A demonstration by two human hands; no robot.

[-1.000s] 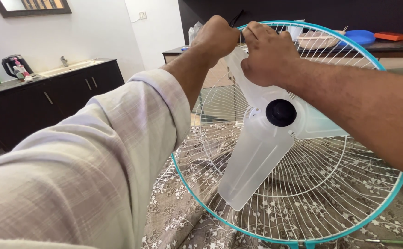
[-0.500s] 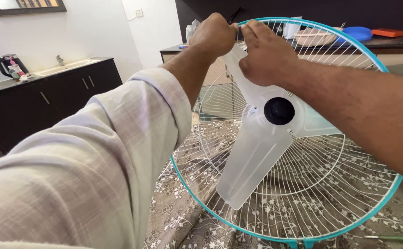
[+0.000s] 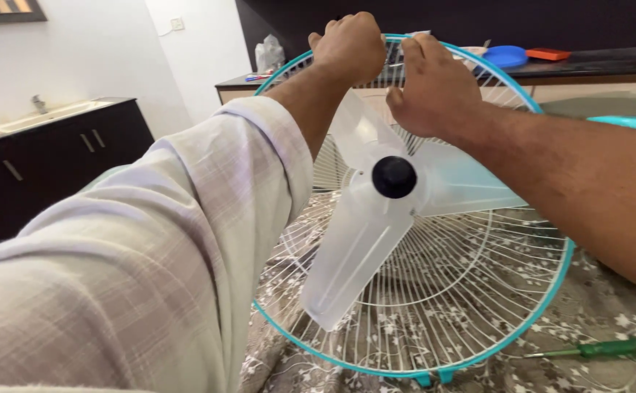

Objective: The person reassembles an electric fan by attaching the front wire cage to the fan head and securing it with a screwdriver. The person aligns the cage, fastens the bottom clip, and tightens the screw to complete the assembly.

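fan guard point(image 3: 478, 291) upright on patterned cloth point(image 3: 609, 306) | left hand point(image 3: 347, 45) fisted on top rim, right hand point(image 3: 434, 84) pinching wires beside it | light, springy wire; likely bends — hold teal rim, avoid blades point(image 3: 354, 255)

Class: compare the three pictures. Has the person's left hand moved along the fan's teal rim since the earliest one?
No. The left hand stays clenched at the top of the teal rim, beside the right hand; only the camera view shifts.

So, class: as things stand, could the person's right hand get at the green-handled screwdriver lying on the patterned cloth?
Probably yes. The right hand is up at the fan guard's top rim, but the screwdriver lies in the open below the right forearm, outside the guard, with nothing on it.
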